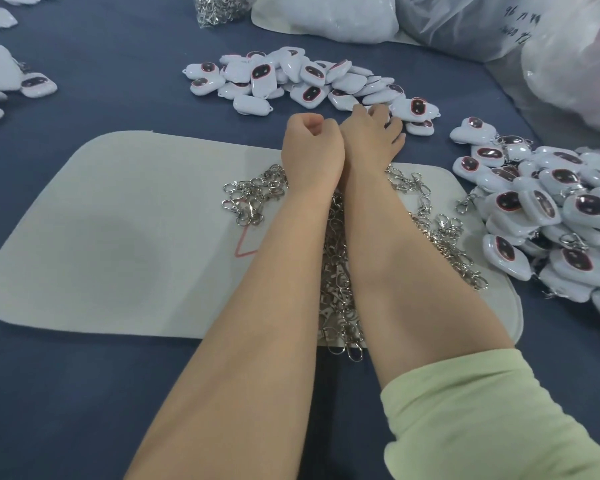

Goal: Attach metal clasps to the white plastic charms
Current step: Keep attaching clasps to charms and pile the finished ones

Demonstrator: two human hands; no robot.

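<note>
Clasps (338,289) are heaped on the white mat (118,237) directly beneath both forearms, so some could be snagged and dragged off if the arms are lowered or swept sideways. Beyond them, the left hand (310,133) is clenched, with nothing visible inside it. The right hand (373,131) is stretched out, fingers relaxed, onto the near edge of the loose charms (291,81), where several could be scattered.

Left half of white mat (101,220) bare; open tabletop (118,98) strip between mat and far charm pile (291,77). Clasp heap (253,199) mid-mat, right charm pile (551,216), plastic bags (568,64) far right obstruct
</note>
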